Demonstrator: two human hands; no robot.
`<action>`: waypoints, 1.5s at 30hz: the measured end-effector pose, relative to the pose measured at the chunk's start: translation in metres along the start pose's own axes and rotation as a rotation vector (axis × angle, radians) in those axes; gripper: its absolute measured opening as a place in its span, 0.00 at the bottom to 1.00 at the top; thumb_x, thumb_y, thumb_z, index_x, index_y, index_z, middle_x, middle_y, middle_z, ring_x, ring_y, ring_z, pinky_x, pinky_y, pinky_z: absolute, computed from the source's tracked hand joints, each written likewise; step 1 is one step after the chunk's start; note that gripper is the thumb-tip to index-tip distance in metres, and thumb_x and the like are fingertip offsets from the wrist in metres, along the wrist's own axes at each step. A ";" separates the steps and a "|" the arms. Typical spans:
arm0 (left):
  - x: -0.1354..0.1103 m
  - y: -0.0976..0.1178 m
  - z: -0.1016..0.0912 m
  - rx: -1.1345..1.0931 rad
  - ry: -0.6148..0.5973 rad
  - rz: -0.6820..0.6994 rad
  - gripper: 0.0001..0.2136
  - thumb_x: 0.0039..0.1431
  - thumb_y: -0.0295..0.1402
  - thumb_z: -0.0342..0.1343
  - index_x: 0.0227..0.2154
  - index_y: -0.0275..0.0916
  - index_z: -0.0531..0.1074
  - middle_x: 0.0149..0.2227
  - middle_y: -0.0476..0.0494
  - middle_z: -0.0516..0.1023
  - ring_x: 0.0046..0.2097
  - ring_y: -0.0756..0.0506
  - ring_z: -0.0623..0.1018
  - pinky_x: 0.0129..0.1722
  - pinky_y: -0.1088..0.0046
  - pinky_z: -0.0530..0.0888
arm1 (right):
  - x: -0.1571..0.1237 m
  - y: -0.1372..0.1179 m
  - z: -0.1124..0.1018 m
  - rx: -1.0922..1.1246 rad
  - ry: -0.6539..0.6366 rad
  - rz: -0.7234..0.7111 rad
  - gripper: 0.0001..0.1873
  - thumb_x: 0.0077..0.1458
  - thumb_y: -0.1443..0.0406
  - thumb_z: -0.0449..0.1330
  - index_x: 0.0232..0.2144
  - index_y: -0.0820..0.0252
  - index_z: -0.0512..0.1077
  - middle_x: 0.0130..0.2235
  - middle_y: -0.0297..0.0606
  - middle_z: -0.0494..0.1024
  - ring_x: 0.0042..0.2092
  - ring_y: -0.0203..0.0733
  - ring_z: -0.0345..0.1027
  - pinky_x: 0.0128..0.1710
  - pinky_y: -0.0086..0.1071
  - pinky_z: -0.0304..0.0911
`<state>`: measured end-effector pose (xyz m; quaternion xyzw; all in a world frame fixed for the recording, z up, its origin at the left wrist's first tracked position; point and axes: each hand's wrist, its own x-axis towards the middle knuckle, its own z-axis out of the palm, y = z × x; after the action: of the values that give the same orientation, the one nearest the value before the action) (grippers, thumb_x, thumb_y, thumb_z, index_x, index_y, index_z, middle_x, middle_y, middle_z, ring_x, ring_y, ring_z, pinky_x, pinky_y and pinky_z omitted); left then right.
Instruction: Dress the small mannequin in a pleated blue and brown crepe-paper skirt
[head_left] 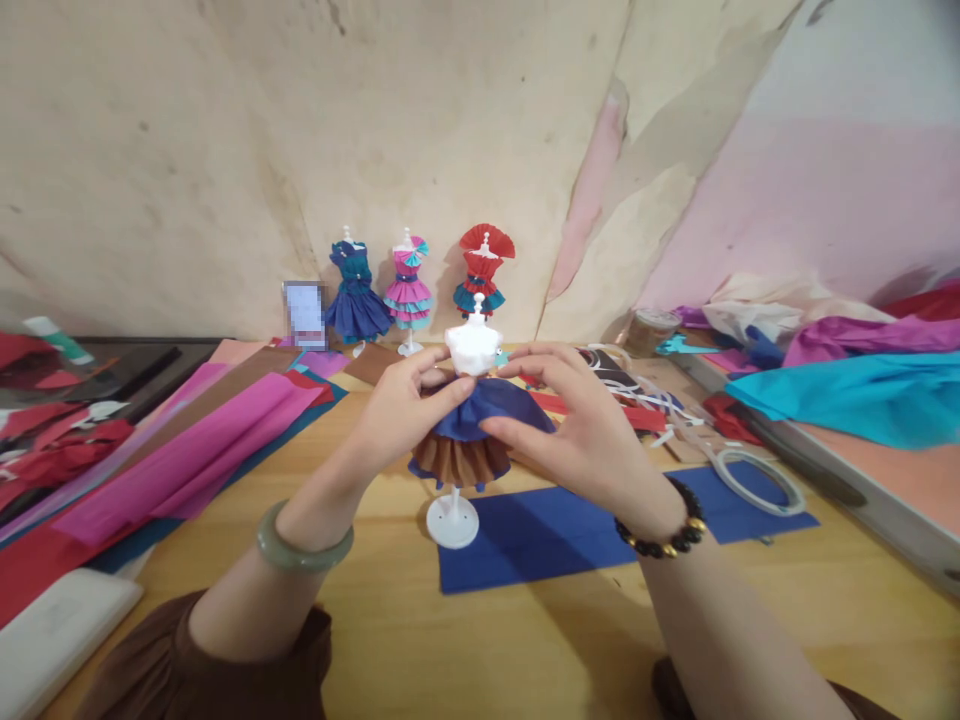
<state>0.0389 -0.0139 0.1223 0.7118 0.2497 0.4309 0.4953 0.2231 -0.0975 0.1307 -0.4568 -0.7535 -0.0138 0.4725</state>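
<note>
A small white mannequin (474, 350) stands upright on a round white base (453, 522), tilted slightly in view. Around its waist sits a skirt with a blue upper layer (487, 405) over a pleated brown layer (461, 455) with a blue hem. My left hand (409, 405) closes on the waist of the skirt from the left, its thumb pressed on the blue layer and its other fingers partly hidden behind. On the right side, my right hand (577, 425) is open, fingers spread above the skirt, with the thumb tip against the blue layer.
A flat blue sheet (540, 535) lies under and beside the stand, with a white tape roll (757, 482) on it. Coloured sheets (195, 450) cover the left, and a turquoise piece (862, 395) lies right. Dressed mannequins (409, 280) and a phone (305, 315) stand against the wall.
</note>
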 end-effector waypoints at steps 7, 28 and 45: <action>0.001 0.001 0.001 -0.047 0.092 -0.049 0.24 0.52 0.42 0.67 0.49 0.35 0.74 0.46 0.38 0.84 0.46 0.39 0.83 0.45 0.66 0.79 | -0.001 -0.009 0.009 -0.324 -0.005 -0.310 0.12 0.59 0.75 0.56 0.41 0.58 0.74 0.52 0.49 0.72 0.56 0.52 0.63 0.55 0.50 0.63; 0.000 0.002 0.000 -0.055 -0.012 -0.005 0.28 0.51 0.44 0.68 0.53 0.35 0.73 0.47 0.35 0.83 0.49 0.37 0.81 0.48 0.63 0.78 | -0.002 0.008 0.013 0.226 0.121 0.105 0.12 0.63 0.63 0.57 0.49 0.56 0.70 0.49 0.45 0.79 0.52 0.47 0.72 0.54 0.46 0.65; -0.004 0.005 0.001 0.010 -0.167 0.054 0.26 0.56 0.39 0.65 0.57 0.38 0.71 0.53 0.37 0.80 0.54 0.38 0.79 0.52 0.65 0.76 | 0.003 0.024 0.007 0.295 -0.106 0.306 0.19 0.56 0.62 0.63 0.50 0.62 0.74 0.41 0.42 0.81 0.43 0.45 0.74 0.48 0.42 0.68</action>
<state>0.0377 -0.0194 0.1255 0.7543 0.1904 0.3821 0.4988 0.2348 -0.0789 0.1193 -0.4918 -0.6931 0.1925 0.4905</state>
